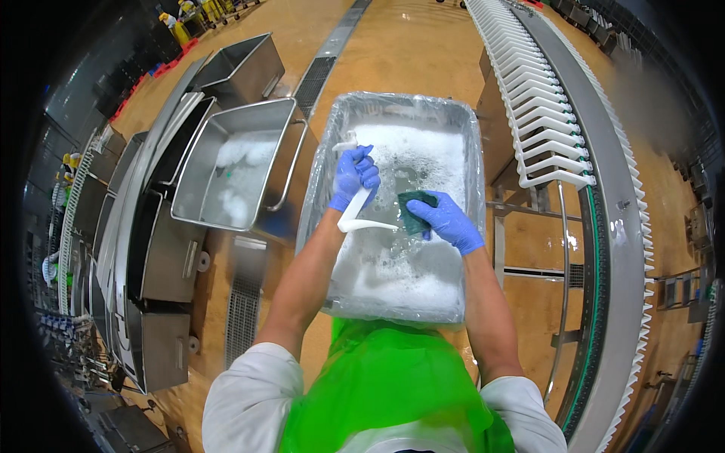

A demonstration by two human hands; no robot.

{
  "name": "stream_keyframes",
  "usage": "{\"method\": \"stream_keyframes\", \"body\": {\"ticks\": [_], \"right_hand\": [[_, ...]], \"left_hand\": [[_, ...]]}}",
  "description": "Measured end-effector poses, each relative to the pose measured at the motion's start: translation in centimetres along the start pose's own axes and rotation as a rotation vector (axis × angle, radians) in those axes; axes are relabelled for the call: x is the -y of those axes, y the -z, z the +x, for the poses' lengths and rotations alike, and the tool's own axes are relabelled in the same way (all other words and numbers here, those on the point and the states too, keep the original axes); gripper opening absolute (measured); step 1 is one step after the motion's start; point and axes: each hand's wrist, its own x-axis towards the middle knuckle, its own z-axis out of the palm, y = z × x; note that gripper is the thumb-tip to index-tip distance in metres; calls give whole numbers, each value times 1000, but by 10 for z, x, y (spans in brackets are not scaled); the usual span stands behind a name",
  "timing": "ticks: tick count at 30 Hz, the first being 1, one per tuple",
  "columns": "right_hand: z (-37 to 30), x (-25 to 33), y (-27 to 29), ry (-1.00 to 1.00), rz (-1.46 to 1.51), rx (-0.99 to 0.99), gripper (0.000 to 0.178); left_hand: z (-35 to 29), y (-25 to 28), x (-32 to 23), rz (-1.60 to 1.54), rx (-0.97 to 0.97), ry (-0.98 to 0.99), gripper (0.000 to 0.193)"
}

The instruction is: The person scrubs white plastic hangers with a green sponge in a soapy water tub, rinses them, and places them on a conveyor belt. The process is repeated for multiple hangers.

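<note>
My left hand (352,178), in a blue glove, is closed around a bent white plastic arm (368,224). One end of the piece shows above the fist, and its angled lower end points right. In my blue-gloved right hand (450,222) is a dark green scouring pad (411,212), pinched close to the tip of the white arm but seemingly apart from it. Both hands are over a grey tub (474,174) lined with clear plastic. Foamy water (408,279) fills the tub, with white suds at the far side and near side.
To the left stands a steel bin (198,189) with suds inside and a bar handle. Further steel carts (172,260) line up beyond it. On the right runs a conveyor (596,113) carrying rows of similar white angled arms (540,113). Floor drain grates (243,302) cross the wet floor.
</note>
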Motion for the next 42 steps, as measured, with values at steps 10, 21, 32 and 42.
{"method": "stream_keyframes", "body": {"ticks": [10,21,32,42], "right_hand": [[9,-10,-46,51,-41,41,36],[37,-42,-2,-149,-1003,-340,29],[32,-33,23,56,296,-453,31],[34,-17,-9,237,679,-331,26]], "left_hand": [[7,8,25,190,17,78,32],[18,68,62,1138,4,173,40],[-16,-4,46,1223,110,34,29],[-18,-8,41,263,327,385,33]]}}
